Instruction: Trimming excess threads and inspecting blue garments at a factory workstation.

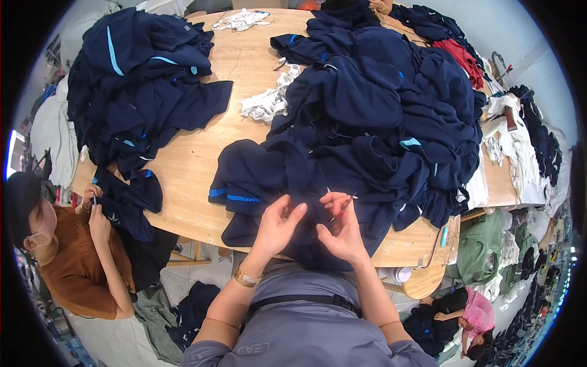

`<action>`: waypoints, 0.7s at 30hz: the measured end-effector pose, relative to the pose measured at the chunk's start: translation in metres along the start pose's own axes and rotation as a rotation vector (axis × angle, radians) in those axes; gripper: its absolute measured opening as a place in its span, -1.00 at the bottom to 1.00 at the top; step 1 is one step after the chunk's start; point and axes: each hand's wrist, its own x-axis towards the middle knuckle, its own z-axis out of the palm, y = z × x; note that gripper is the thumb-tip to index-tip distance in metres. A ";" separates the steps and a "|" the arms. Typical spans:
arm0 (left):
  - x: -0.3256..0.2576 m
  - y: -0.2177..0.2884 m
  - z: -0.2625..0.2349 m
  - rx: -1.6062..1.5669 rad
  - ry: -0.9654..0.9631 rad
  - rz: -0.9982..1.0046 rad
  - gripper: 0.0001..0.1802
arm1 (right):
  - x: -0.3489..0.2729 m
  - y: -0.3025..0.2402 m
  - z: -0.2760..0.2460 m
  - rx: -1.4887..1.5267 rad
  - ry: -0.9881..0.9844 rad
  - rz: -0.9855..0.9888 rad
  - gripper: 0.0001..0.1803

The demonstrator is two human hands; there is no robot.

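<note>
Lying right in the middle, under and between the left hand (276,230) and the right hand (343,233): a dark blue garment (306,240), soft and bunched up. Spreads at the near edge of the wooden surface (195,153) and comes down close to the grey shirt (299,324). Shows bright blue stripes (243,198) on its left part, out past the left hand. On the left hand, bent fingers and a thumb with a small gap between, low over the garment. Cannot tell whether pinching the cloth or just resting on it. In the right hand, with fingers curled in close, a small dark tool (351,200), too tiny to name. Past both hands, a great big heap of dark blue clothes (367,92), going far back and off to the right. Over to the left, across some bare wood, another dark blue pile (140,79). Between the two heaps, some crumpled white cloth (264,105). Near the right edge of the surface, a little light blue thing (444,237). At the left side, a person in a brown top (85,269), with fingers on some dark cloth (134,199). Down at the right, a person in a pink top (478,310), near more dark cloth.
</note>
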 end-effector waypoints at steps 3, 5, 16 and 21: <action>-0.003 0.018 0.005 -0.580 -0.053 0.036 -0.73 | -0.002 -0.001 0.002 0.172 0.101 -0.017 -0.59; 0.000 0.025 0.004 -0.633 -0.063 0.119 -0.67 | 0.003 0.002 -0.005 0.370 0.197 -0.040 -0.59; -0.007 0.040 -0.008 -0.344 -0.168 0.283 -0.42 | 0.006 -0.011 0.014 0.303 0.295 -0.151 -0.64; -0.022 0.033 -0.003 0.277 -0.078 0.221 -0.33 | -0.005 0.001 0.013 0.142 0.214 -0.156 -0.65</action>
